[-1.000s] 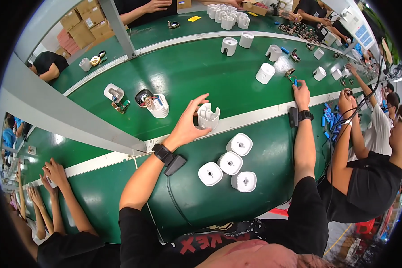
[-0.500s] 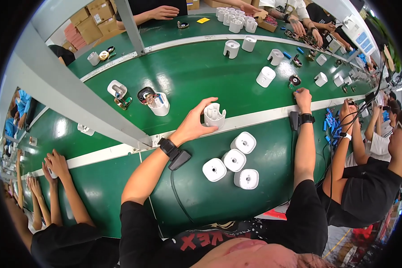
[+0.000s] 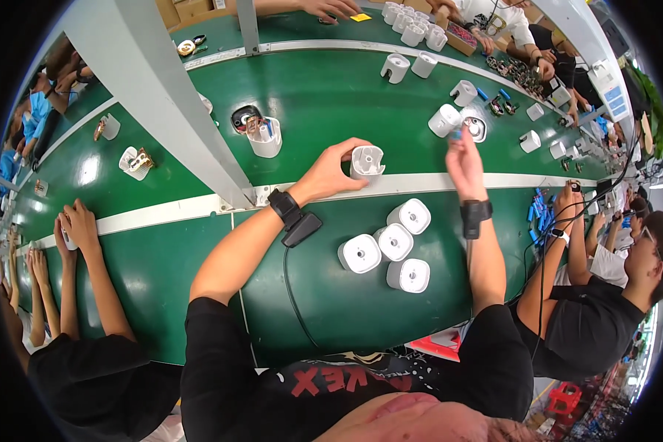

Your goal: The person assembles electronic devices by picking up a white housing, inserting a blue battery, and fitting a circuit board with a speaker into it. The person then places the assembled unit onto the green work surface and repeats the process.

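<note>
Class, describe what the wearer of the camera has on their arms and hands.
Both hands are bare. The left wrist wears a black band with a clip and a thin black cable trailing off. The right wrist wears a black band. Short black sleeves cover the upper arms.

Single head-worn fisheye view, looking steeply down from above at long green counter point(image 3: 324, 88), close range, edges curving toward rim.

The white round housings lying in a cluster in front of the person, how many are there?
4: white round housings at and, touching one another. None seems hidden.
</note>
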A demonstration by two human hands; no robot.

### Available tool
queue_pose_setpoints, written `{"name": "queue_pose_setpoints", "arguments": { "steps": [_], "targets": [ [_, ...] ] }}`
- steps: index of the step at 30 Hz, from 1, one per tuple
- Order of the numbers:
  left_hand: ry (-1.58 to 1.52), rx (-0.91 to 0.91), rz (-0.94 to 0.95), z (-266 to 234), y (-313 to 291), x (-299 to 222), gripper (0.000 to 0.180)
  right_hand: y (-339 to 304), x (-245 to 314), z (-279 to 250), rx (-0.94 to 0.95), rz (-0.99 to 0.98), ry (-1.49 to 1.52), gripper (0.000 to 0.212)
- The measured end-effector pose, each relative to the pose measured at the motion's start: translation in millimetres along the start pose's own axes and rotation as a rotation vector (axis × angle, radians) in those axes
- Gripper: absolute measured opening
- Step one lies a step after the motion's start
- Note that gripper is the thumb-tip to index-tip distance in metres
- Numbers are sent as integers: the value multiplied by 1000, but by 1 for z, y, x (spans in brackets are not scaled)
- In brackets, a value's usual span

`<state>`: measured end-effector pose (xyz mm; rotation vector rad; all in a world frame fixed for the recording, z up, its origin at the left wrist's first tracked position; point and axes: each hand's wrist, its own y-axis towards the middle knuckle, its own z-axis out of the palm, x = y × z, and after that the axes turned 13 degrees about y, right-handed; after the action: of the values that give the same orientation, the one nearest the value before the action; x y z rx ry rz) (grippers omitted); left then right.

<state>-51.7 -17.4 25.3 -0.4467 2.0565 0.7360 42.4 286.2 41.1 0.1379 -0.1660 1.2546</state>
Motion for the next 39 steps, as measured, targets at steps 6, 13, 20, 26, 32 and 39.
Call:
{"name": "queue_pose_setpoints", "arguments": {
  "steps": [6,13,20,26,32,39],
  "targets": [
    [-125,176,8,-6,2,-16,68,-41,-82,38,304,-320,-966,3],
    [-92,222,0,-1,-2,-10,68,-50,-86,50,573,-449,-1490,6],
    [-69,129,-30,5,-8,-11,69,-57,-89,68,767,-459,-1690,10],
    [-192,420,-165,-5,0,-13,69,-57,-82,69,837,-464,-1766,11],
    [-183,421,-140,-8,-1,-15,68,-58,-83,69,785,-303,-1789,8],
    [-192,418,-117,-13,-2,-11,68,-56,-82,57,791,-174,-1807,18]
  ]
}}
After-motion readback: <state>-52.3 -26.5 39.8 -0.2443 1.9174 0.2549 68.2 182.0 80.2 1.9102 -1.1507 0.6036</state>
